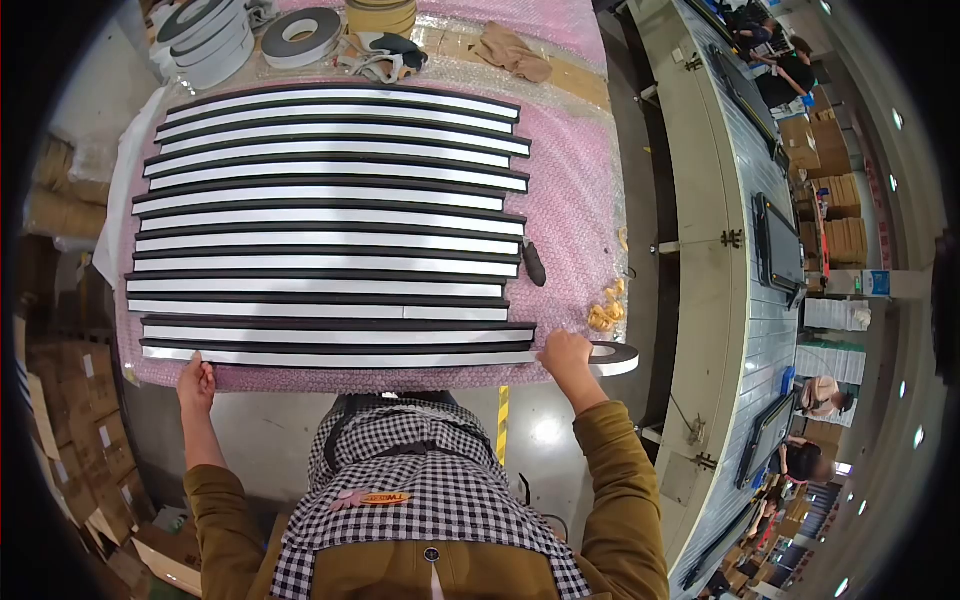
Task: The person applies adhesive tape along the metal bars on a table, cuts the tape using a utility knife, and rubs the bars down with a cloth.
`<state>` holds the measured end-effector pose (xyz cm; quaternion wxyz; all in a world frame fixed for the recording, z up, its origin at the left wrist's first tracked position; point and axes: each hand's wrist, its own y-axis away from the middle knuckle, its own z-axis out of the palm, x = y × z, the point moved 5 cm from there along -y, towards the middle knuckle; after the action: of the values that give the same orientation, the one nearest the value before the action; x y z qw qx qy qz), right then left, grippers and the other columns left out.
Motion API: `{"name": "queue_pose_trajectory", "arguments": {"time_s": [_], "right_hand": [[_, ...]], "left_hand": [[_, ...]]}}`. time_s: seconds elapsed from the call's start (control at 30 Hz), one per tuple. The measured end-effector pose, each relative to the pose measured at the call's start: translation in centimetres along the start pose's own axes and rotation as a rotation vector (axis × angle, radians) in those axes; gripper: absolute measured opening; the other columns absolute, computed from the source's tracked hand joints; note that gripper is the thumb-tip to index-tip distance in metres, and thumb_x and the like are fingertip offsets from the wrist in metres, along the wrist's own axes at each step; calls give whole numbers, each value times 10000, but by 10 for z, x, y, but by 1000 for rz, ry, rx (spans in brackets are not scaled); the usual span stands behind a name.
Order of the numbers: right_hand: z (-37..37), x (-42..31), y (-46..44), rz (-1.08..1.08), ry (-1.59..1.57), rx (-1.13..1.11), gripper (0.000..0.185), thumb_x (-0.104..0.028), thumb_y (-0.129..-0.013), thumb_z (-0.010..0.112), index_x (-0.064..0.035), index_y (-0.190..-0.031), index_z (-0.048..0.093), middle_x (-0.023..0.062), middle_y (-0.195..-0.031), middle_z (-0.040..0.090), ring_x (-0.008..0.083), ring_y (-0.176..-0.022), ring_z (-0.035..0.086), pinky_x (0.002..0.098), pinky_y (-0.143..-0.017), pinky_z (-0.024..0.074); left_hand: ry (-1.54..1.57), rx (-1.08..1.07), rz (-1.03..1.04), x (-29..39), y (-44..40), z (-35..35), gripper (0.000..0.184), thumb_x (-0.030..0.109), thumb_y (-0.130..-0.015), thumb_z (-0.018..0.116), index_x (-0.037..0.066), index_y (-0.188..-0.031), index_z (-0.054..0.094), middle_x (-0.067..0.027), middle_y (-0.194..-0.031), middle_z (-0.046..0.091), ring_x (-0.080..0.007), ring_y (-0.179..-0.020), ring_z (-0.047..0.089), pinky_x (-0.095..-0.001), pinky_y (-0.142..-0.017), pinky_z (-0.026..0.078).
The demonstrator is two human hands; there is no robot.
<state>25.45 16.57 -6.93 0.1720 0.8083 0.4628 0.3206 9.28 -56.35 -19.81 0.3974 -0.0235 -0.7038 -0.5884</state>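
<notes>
Several long black strips faced with white tape lie in rows on pink bubble wrap (580, 200). My left hand (198, 384) is at the near edge, its fingers curled and pinching the nearest strip (350, 357) close to its left end. At that strip's right end is my right hand (566, 356), closed on the white tape. The tape roll (614, 360), with a dark side and white edge, sits just right of this hand. Part of the tape is hidden under my right fingers.
Stacked tape rolls (205, 45), another roll (300, 38) and gloves (382, 56) lie at the far side. A brown cloth (513, 52), a dark object (535, 264) and crumpled yellowish scraps (607, 308) are on the wrap. A conveyor line (725, 300) runs along the right, with people beyond.
</notes>
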Motion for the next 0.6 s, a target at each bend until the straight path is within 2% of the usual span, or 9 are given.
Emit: {"name": "queue_pose_trajectory", "arguments": {"time_s": [0.3,0.5,0.57,0.6], "right_hand": [[0,-6,-5,-6,37,-50,349,-350,-771,672,-67,-974,700,116,-983,692,296,-926,679,428,-712,552],[-3,-9,-4,-20,62,-24,278,-277,-787,611,-71,-941,715,124,-993,692,304,-908,683,473,-664,550],[-1,-9,-3,-43,63,-7,273,-269,-789,599,-71,-933,717,125,-990,694,305,-904,684,480,-655,549],[2,-6,-4,-21,74,-16,276,-275,-788,596,-74,-930,720,124,-975,697,305,-900,685,484,-654,549]], "left_hand": [[8,23,23,0,2,0,158,214,-856,697,118,-798,586,14,-659,599,-81,-557,581,-161,-442,451],[15,40,39,0,8,4,144,203,-867,681,111,-813,585,0,-659,595,-90,-547,577,-166,-441,450],[21,95,36,2,16,9,136,179,-875,664,96,-815,574,-18,-640,581,-111,-530,570,-187,-417,441],[42,45,59,1,16,11,134,172,-873,662,88,-820,571,-24,-632,573,-121,-527,569,-201,-406,436]]}}
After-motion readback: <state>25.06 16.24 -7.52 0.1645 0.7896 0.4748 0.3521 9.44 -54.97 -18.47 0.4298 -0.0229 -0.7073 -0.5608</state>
